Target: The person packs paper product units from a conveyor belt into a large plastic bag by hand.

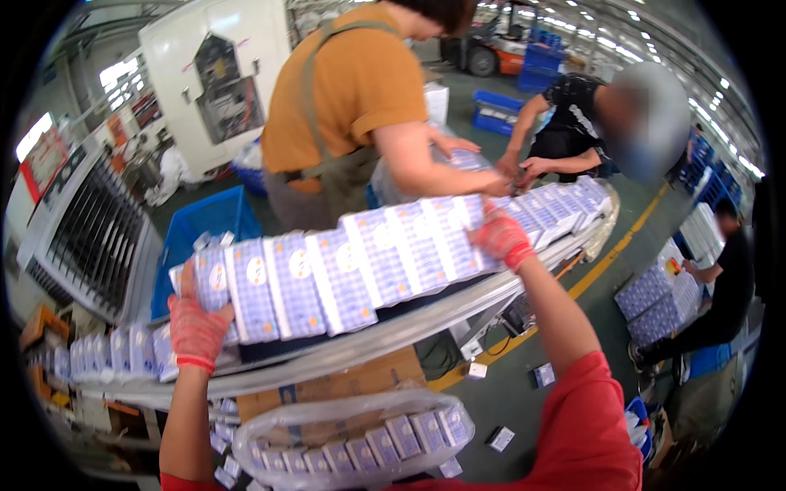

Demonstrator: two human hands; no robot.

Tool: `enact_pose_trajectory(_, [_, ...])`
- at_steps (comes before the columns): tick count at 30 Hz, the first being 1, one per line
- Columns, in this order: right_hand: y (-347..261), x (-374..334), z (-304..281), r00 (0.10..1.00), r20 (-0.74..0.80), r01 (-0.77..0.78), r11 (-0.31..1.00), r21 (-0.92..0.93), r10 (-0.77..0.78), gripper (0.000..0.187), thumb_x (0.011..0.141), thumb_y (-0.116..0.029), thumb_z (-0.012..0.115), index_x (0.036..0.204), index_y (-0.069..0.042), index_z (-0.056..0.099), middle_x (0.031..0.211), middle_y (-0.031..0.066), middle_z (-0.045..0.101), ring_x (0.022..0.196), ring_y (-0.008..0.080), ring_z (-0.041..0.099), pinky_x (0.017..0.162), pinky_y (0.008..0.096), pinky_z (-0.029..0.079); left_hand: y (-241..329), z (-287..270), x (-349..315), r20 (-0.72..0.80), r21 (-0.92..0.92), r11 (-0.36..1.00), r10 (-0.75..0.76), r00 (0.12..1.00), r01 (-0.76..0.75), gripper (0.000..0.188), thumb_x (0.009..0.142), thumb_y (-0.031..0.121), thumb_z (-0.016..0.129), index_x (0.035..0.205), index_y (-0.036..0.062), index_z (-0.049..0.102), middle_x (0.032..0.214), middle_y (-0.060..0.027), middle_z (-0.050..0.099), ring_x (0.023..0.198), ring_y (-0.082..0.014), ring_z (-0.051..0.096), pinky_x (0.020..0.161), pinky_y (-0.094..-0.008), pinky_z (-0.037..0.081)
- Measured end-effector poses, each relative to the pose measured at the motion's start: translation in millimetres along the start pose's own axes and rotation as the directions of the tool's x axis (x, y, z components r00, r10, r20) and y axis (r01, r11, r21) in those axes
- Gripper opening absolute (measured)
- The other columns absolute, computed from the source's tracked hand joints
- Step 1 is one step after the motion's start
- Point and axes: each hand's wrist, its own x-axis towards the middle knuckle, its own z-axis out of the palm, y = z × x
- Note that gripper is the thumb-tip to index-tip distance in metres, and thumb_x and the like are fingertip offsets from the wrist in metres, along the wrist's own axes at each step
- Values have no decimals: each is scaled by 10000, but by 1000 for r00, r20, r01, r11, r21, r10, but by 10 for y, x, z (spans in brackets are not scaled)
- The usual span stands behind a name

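A long row of blue-and-white checked packs [344, 268] stretches between my two hands above the conveyor [393, 323]. My left hand [199, 327], in a red-and-white work glove, presses on the row's left end with the thumb and fingers around the end pack. At the other end, my right hand [501, 236], gloved alike, grips the packs from the right. The row tilts upward to the right. More checked packs [115, 352] stand on the belt to the left, and another line of packs [565, 204] continues beyond my right hand.
Below the conveyor lies a clear plastic bag [352, 442] filled with packs, beside flat cardboard [336, 385]. Loose packs [501, 439] lie on the floor. Two people work across the belt, near a blue crate [209, 229]. A grey air cooler [94, 229] stands at the left.
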Motion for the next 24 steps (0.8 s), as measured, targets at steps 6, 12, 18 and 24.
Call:
enact_pose_trajectory(6, [160,-658,-40,976,-152,175,979,104,-158,660,728,-343,572,1213,20,310,959,214,539,829,299,549,746,341,431,-188,-441,-381,19,-484,874,65,998,-48,760,586,63,688,1243,-18,315,1060,-176,511,960,-210,486,857,-308,383])
enact_pose_trajectory(12, [74,-1841,136,950,-190,277,948,155,-247,774,665,-308,629,1256,31,261,1071,217,497,982,302,513,800,358,424,-424,-970,-1252,126,-422,903,-25,992,77,780,582,105,679,1252,-18,300,1115,-184,474,982,-200,483,844,-318,398])
enact_pose_trajectory(18, [7,-3156,914,959,239,-150,988,-28,152,905,528,-369,669,1263,-18,272,1061,242,445,896,366,523,745,375,462,-1117,-741,-2481,445,-71,943,-261,857,324,978,474,245,754,1295,54,260,1041,-155,411,982,-280,458,854,-340,374])
enact_pose_trajectory(24, [37,-3510,1833,790,510,-258,940,-225,339,919,515,-351,698,1287,-108,265,1128,253,408,957,365,506,809,377,437,-1857,170,-3231,667,-23,889,-327,669,457,921,482,209,734,1275,80,283,1101,-211,440,986,-325,462,832,-366,391])
